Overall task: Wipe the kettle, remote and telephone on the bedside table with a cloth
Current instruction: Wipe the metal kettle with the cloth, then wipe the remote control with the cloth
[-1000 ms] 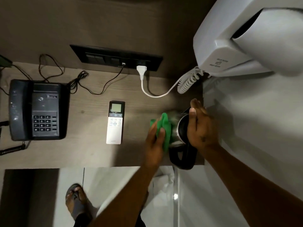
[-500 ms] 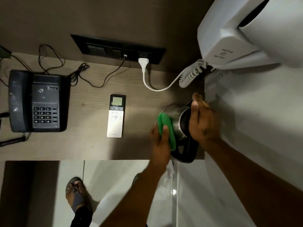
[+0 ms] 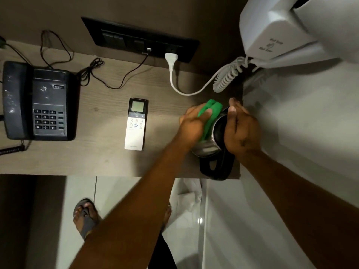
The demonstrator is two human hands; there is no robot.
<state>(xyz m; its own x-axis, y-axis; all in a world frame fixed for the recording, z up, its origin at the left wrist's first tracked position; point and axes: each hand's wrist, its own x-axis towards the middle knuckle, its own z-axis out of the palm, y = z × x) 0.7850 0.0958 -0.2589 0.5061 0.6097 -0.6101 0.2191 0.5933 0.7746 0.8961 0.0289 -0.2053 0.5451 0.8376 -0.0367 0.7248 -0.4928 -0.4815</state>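
A steel kettle [image 3: 210, 147] with a black handle stands at the right end of the wooden bedside table [image 3: 101, 160]. My right hand [image 3: 241, 129] grips its top rim from the right. My left hand [image 3: 194, 125] presses a green cloth [image 3: 210, 115] against the kettle's left and far side. A white remote [image 3: 136, 124] lies face up in the table's middle. The black telephone [image 3: 37, 100] sits at the left end.
A black switch panel [image 3: 139, 38] on the wall holds a white plug [image 3: 171, 59] whose coiled cord runs to a white wall-mounted unit [image 3: 281, 30]. Thin black cables lie behind the phone. A white wall borders the table's right edge. My sandalled foot [image 3: 85, 218] shows below.
My left hand slid the green cloth from the kettle's near-left side up toward its far side. The right hand kept its hold on the kettle's rim.
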